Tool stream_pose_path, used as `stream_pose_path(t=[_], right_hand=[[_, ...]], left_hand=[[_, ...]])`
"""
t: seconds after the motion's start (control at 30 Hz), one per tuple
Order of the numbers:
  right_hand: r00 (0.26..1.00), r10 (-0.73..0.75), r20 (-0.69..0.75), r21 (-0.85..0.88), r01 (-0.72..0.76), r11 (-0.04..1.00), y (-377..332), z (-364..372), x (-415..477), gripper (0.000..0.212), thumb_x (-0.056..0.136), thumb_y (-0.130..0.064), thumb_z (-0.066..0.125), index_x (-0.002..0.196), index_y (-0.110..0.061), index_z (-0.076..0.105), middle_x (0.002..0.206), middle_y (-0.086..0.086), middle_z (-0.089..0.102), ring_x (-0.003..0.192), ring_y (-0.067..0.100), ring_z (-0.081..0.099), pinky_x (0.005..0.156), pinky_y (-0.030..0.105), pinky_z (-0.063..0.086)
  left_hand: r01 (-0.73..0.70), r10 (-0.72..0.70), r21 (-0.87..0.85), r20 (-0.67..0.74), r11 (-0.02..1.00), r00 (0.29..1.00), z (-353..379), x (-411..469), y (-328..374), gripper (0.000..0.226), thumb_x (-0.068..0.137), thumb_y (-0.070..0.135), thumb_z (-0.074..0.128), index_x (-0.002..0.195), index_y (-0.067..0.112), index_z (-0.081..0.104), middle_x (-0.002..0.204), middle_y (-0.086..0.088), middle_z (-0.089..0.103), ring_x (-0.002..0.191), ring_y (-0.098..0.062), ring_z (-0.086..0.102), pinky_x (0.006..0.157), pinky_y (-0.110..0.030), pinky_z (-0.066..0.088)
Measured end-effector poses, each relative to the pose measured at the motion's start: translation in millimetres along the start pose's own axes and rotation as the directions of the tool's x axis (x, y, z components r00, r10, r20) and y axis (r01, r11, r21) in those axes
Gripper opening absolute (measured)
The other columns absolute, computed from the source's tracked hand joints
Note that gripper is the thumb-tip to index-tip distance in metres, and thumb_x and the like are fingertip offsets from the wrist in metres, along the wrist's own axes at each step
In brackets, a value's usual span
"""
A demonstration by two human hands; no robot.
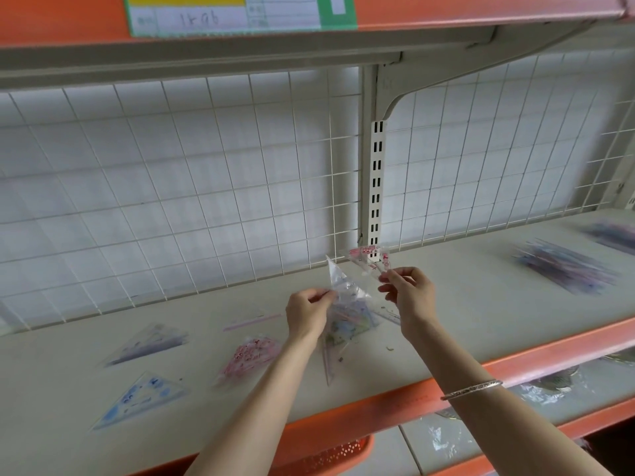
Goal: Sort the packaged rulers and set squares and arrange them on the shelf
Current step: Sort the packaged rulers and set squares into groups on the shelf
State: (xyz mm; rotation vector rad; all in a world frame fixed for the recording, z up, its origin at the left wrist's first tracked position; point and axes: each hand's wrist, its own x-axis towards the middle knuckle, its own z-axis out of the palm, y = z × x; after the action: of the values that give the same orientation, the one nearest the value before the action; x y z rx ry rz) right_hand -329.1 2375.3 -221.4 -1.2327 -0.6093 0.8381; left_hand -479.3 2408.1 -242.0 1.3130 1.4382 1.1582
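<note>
Just in front of the slotted upright (377,187), both hands work above the shelf (464,310). The left hand (307,312) pinches a clear set-square pack (338,286) low on 1 side, fingers curled onto the film. The right hand (409,297) pinches a red-printed pack (367,255) at 1 corner, nearer the upright. Under the hands lies a loose heap of mixed packs (348,326). Left of the upright, toward the shelf's front, lie a pink pack (249,359), a purple set square (151,341), a blue set square (144,400) and 1 thin pink ruler (252,321). Right of the upright sits a blurred purple pile (567,269).

The packs look very light: thin, stiff plastic inside slick, crinkly film. The film will probably slide over the plastic, so a pinch should catch a hard edge or corner through the bag, not loose film alone. The thin points could snap if bent.

The red print is too blurred to read. Above and left of the upright, a shelf label (220,18) bears handwriting resembling "1k9b", though I cannot be sure.
</note>
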Motion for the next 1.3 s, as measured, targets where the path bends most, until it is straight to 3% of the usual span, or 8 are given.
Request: stream_pose_path(t=[0.13, 0.27, 0.5, 0.73, 0.83, 0.93, 1.1, 1.3], right_hand=[[0.999, 0.041, 0.013, 0.068, -0.042, 0.997, -1, 2, -1, 0.012, 0.090, 0.002, 0.054, 0.081, -0.005, 0.051, 0.075, 0.009, 0.064, 0.057, 0.017, 0.056, 0.053, 0.022, 0.041], [0.998, 0.060, 0.037, 0.093, -0.063, 0.994, 0, 4, -2, 0.005, 0.091, 0.001, 0.054, 0.088, -0.004, 0.053, 0.076, 0.009, 0.064, 0.057, 0.016, 0.056, 0.053, 0.022, 0.041], [0.993, 0.085, 0.081, 0.135, -0.095, 0.986, 0, 5, -5, 0.008, 0.089, 0.003, 0.055, 0.084, -0.003, 0.054, 0.074, 0.010, 0.064, 0.053, 0.015, 0.056, 0.053, 0.022, 0.042], [0.987, 0.096, 0.130, 0.148, -0.115, 0.982, -1, 6, -9, 0.012, 0.090, 0.001, 0.057, 0.079, -0.005, 0.056, 0.076, 0.010, 0.065, 0.060, 0.017, 0.056, 0.058, 0.024, 0.042], [0.979, 0.128, 0.156, 0.156, -0.153, 0.976, -2, 8, -11, 0.012, 0.089, 0.001, 0.058, 0.079, -0.006, 0.057, 0.076, 0.009, 0.064, 0.062, 0.017, 0.055, 0.061, 0.025, 0.042], [0.968, 0.159, 0.193, 0.165, -0.192, 0.967, -3, 12, -15, 0.014, 0.086, 0.004, 0.060, 0.078, -0.007, 0.058, 0.074, 0.008, 0.063, 0.062, 0.016, 0.053, 0.063, 0.025, 0.041], [0.949, 0.172, 0.266, 0.188, -0.226, 0.956, 1, 20, -20, 0.013, 0.086, 0.005, 0.059, 0.079, -0.006, 0.061, 0.070, 0.007, 0.062, 0.060, 0.015, 0.053, 0.060, 0.023, 0.041], [0.946, 0.134, 0.296, 0.180, -0.193, 0.964, 7, 33, -25, 0.012, 0.085, 0.007, 0.060, 0.085, -0.005, 0.061, 0.068, 0.009, 0.062, 0.054, 0.015, 0.057, 0.052, 0.018, 0.050]], left_hand=[[0.069, -0.066, -0.269, 0.019, 0.961, 0.998, -8, 3, 8, 0.014, 0.085, 0.006, 0.068, 0.074, 0.013, 0.068, 0.068, -0.003, 0.064, 0.061, -0.013, 0.054, 0.061, -0.023, 0.045], [0.096, -0.080, -0.400, 0.055, 0.912, 0.995, -13, 5, 14, 0.009, 0.090, 0.002, 0.061, 0.082, 0.003, 0.061, 0.074, -0.009, 0.066, 0.066, -0.021, 0.065, 0.056, -0.025, 0.056], [0.055, -0.039, -0.379, 0.049, 0.924, 0.998, -16, 4, 10, 0.002, 0.088, -0.001, 0.064, 0.089, 0.000, 0.063, 0.079, -0.016, 0.069, 0.071, -0.027, 0.067, 0.058, -0.026, 0.056], [0.013, -0.012, -0.370, 0.003, 0.929, 1.000, -23, 3, 8, 0.035, 0.086, -0.003, 0.065, 0.114, 0.010, 0.048, 0.087, -0.020, 0.063, 0.074, -0.029, 0.069, 0.070, -0.039, 0.059], [0.012, -0.012, -0.422, 0.003, 0.907, 1.000, -29, 1, 11, 0.039, 0.085, -0.004, 0.066, 0.116, 0.010, 0.047, 0.088, -0.016, 0.061, 0.063, -0.022, 0.068, 0.064, -0.030, 0.059], [-0.001, -0.020, -0.388, -0.051, 0.922, 0.999, -34, 1, 11, 0.037, 0.085, -0.001, 0.066, 0.112, 0.014, 0.046, 0.081, -0.011, 0.063, 0.057, -0.017, 0.060, 0.052, -0.017, 0.049], [-0.007, -0.011, -0.267, -0.066, 0.964, 0.998, -46, 2, 11, 0.022, 0.087, -0.004, 0.055, 0.082, 0.017, 0.058, 0.066, -0.007, 0.058, 0.053, -0.016, 0.045, 0.054, -0.024, 0.040], [0.096, -0.093, -0.351, 0.023, 0.931, 0.995, -63, 0, 15, 0.022, 0.087, 0.003, 0.058, 0.074, 0.013, 0.073, 0.076, 0.000, 0.071, 0.069, -0.013, 0.057, 0.059, -0.022, 0.043]])
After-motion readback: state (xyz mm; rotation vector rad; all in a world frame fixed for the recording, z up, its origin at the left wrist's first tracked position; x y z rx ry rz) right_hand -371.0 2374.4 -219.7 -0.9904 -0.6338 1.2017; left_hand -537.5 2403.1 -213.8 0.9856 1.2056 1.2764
